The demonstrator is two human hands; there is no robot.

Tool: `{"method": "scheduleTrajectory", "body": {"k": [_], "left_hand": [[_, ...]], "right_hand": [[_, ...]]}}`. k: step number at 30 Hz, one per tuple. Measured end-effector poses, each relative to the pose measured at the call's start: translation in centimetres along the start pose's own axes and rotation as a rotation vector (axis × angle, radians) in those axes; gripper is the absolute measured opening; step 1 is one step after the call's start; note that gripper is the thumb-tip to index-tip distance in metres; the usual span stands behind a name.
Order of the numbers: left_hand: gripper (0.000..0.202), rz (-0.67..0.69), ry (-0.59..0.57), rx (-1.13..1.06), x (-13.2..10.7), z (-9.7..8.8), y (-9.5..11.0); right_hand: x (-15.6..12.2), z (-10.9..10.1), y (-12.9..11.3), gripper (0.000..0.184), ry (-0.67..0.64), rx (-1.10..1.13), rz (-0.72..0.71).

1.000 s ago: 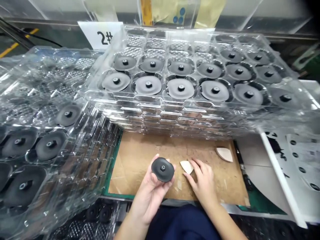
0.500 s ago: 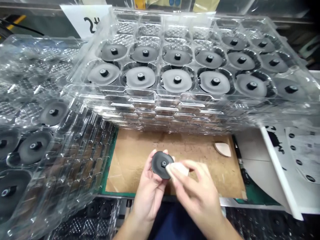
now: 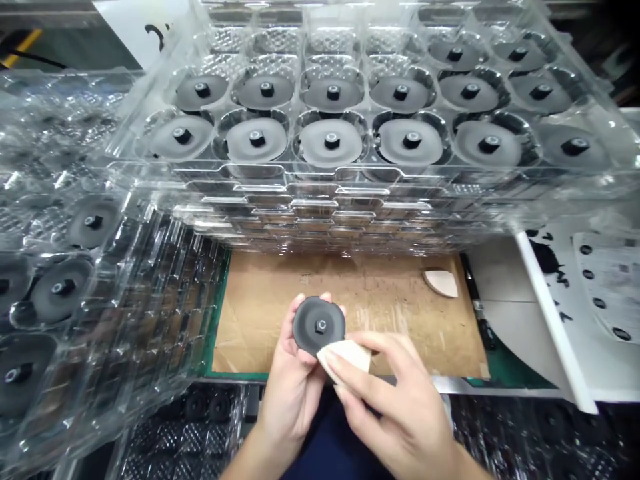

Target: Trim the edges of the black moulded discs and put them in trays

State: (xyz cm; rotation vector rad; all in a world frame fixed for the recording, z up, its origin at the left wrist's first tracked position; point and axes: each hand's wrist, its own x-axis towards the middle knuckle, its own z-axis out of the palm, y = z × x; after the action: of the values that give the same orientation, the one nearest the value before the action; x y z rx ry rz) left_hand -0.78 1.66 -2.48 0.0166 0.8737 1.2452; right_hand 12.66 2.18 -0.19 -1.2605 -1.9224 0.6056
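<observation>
My left hand (image 3: pixel 290 393) grips a round black disc (image 3: pixel 319 325) with a small hub at its centre, its face turned up toward me. My right hand (image 3: pixel 395 413) pinches a small pale wedge-shaped pad (image 3: pixel 346 355) and presses it against the disc's lower right edge. Both hands hover over a brown cardboard mat (image 3: pixel 395 300) at the near edge of the bench. A second pale wedge pad (image 3: pixel 441 282) lies on the mat to the right.
A stack of clear plastic trays (image 3: pixel 350 193) holding several grey discs stands just behind the mat. More clear trays (image 3: pixel 100 280) with black discs are piled on the left. A white printed sheet (image 3: pixel 600 293) lies at the right.
My right hand picked the pale pad off the mat and brought it onto the disc. The left hand kept the disc, lifting it slightly. The view tilted down.
</observation>
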Motion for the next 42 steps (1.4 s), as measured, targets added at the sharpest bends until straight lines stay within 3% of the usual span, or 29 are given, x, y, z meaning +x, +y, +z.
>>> {"method": "scheduleTrajectory", "body": {"k": [5, 10, 15, 20, 25, 29, 32, 36, 42], "left_hand": [[0.049, 0.03, -0.002, 0.031, -0.1, 0.2, 0.1], [0.051, -0.078, -0.052, 0.039, -0.2, 0.3, 0.3], [0.043, -0.129, -0.04, 0.053, -0.4, -0.6, 0.7], [0.046, -0.159, -0.103, 0.084, -0.7, -1.0, 1.1], [0.05, -0.167, -0.103, 0.103, -0.9, -0.6, 1.3], [0.05, -0.166, -0.122, 0.153, -0.9, -0.6, 1.6], [0.051, -0.134, -0.123, 0.131, -0.7, -0.5, 1.2], [0.054, -0.09, -0.154, 0.163, -0.7, 0.7, 1.2], [0.05, 0.017, -0.174, 0.161, -1.2, 2.6, 0.8]], "right_hand": [[-0.4, -0.3, 0.1, 0.025, 0.035, -0.069, 0.031], [0.1, -0.9, 0.9, 0.026, 0.012, -0.028, -0.01], [2.1, -2.1, 2.4, 0.023, -0.081, 0.01, -0.091], [1.9, -3.5, 2.0, 0.029, -0.245, 0.062, -0.098], [1.8, -3.1, 1.8, 0.023, -0.104, 0.022, -0.171], [0.9, -3.4, 1.8, 0.03, -0.138, 0.0, -0.103], [0.4, -3.3, 1.5, 0.027, -0.068, -0.035, -0.118], [-0.5, -2.4, 0.3, 0.027, 0.072, -0.066, -0.053], [-1.6, -2.3, -0.6, 0.027, 0.124, -0.1, -0.028]]}}
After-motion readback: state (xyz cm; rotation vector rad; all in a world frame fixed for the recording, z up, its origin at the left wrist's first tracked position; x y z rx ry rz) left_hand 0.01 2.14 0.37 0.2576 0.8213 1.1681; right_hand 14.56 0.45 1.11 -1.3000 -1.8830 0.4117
